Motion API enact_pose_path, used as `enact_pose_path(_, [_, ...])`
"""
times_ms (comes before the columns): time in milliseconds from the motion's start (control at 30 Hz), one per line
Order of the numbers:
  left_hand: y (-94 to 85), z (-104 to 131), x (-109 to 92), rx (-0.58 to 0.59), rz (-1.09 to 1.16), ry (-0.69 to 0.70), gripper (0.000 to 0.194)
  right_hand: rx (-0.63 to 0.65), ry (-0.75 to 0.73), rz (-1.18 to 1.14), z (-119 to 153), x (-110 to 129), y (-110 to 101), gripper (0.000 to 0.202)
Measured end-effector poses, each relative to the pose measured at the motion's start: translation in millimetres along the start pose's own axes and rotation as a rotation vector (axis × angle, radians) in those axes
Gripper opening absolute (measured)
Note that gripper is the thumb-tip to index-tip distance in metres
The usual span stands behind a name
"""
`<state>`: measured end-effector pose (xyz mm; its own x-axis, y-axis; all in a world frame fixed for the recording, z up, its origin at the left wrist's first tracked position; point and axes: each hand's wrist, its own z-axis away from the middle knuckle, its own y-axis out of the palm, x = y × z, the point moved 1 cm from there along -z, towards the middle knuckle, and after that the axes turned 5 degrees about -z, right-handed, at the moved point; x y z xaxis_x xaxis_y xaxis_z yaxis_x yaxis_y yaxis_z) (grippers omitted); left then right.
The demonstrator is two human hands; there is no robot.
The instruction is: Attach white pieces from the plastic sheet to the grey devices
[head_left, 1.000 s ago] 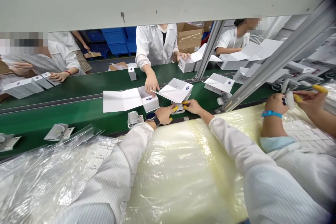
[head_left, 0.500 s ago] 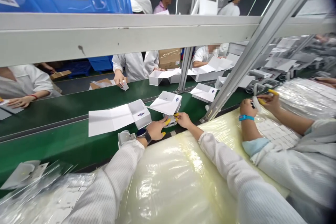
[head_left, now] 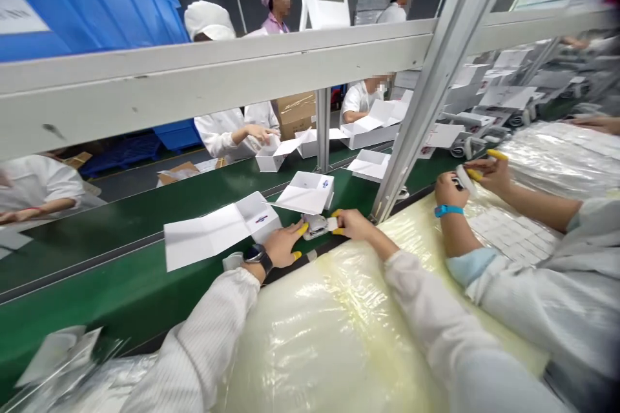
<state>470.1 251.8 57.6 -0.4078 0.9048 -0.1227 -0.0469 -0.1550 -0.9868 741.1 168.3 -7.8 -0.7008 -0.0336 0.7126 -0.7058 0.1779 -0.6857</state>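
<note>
My left hand point(head_left: 282, 246), with yellow covers on its fingertips and a dark watch at the wrist, reaches over the belt's near edge. Its fingers are stretched and apart, one tip touching the left side of a small white plastic device point(head_left: 316, 227). At the device's right side, my right hand point(head_left: 356, 226) pinches a small white piece point(head_left: 332, 224); what kind of piece it is cannot be made out. Just behind the device stands an open white box point(head_left: 306, 191). Another open white box point(head_left: 213, 232), its long lid folded out, lies left of that one.
The green conveyor belt point(head_left: 121, 290) runs across in front. A slanted metal post point(head_left: 421, 90) and a white shelf beam point(head_left: 217, 74) stand close. Yellowish plastic-wrapped padding point(head_left: 329, 329) lies below my arms. At right, a co-worker's hands point(head_left: 450, 190) hold a white part.
My right hand has moved slightly right, and a small white piece now shows in its fingers. The view has shifted. Across the belt, a co-worker's hands have moved to a white box.
</note>
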Motion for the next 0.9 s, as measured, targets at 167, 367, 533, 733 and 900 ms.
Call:
enact_pose_path(167, [-16.8,94.4,18.7,-0.27,0.021,-0.224,0.045,0.08,-0.043,0.016,52.6,57.6,21.8,0.024])
enact_pose_path(367, [19.4,134.9,47.0,-0.254,-0.047,-0.492,0.062,0.223,-0.195,-0.154,-2.1,127.7,115.9,0.025])
enact_pose_path(533, [38.8,110.5,59.0,-0.256,0.119,-0.401,0.069,0.286,-0.253,-0.178,-54.6,120.1,142.9,0.026])
enact_pose_path(733, [44.3,100.0,66.0,-0.319,0.173,-0.323,0.067,0.364,-0.208,-0.286,-61.1,99.4,143.4,0.041])
enact_pose_path(900, [46.4,91.9,63.3,-0.307,0.181,-0.338,0.065,0.34,-0.111,-0.252,-58.9,91.3,136.2,0.046])
